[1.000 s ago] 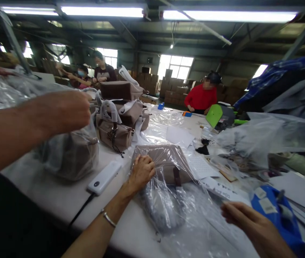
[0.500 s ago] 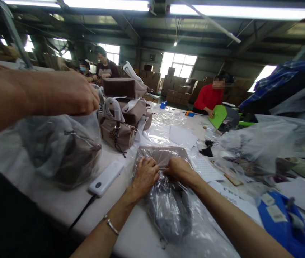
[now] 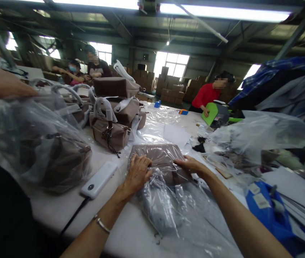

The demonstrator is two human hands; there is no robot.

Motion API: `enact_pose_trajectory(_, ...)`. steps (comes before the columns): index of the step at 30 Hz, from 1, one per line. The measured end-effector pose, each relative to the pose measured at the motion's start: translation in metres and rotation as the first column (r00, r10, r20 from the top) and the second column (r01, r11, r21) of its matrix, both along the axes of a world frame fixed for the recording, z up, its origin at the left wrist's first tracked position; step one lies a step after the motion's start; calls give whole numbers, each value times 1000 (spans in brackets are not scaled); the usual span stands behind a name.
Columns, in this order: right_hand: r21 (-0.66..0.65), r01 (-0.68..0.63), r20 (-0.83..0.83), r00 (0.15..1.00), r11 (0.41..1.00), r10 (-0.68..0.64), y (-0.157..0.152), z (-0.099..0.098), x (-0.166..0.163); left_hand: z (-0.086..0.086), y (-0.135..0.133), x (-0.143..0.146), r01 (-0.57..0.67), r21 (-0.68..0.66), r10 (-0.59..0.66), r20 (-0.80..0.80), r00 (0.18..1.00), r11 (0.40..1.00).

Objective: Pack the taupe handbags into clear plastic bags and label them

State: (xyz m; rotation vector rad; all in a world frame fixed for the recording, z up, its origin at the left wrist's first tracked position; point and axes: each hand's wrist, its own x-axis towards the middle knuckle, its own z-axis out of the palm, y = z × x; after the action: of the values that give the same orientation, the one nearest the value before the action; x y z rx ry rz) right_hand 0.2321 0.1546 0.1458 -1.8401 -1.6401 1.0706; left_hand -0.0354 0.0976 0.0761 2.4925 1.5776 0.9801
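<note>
Head view: a white-covered table (image 3: 129, 231) runs away toward the room, and the taupe bag (image 3: 158, 150) lies on it at near centre, under clear plastic (image 3: 165, 211). The left hand (image 3: 137, 172) rests on its left part, fingers bent; the right hand (image 3: 191, 165) touches its right side, fingers close together. Whether either pinches the film, I cannot tell. A white device (image 3: 100, 179) lies left, stacked bags (image 3: 112, 134) behind it, paper (image 3: 176, 134) beyond. Farther off, a person in red (image 3: 206, 96) touches a green panel (image 3: 209, 113), before cartons (image 3: 171, 96) and bright windows (image 3: 171, 65).
</note>
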Motion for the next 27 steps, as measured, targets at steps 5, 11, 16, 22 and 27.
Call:
enact_pose_trajectory(5,-129,-49,-278,961,990,12,-21,-19,-5,12,25,-26,72,21,-69,-134,989,997)
enact_pose_trajectory(11,-231,16,-536,833,973,-141,-102,-45,-8,42,9,-40,1,68,19,-287,958,998)
enact_pose_trajectory(16,-435,-210,-607,786,876,-113,-182,-73,-12,33,-70,-16,97,-176,-117,-109,987,980)
enact_pose_trajectory(22,-347,-281,-703,709,895,-50,-201,-51,-25,22,-144,-13,467,-376,-468,95,879,800)
enact_pose_trajectory(27,-291,-160,-796,588,943,-146,-160,-22,-55,14,-164,-11,411,-220,-388,144,911,885)
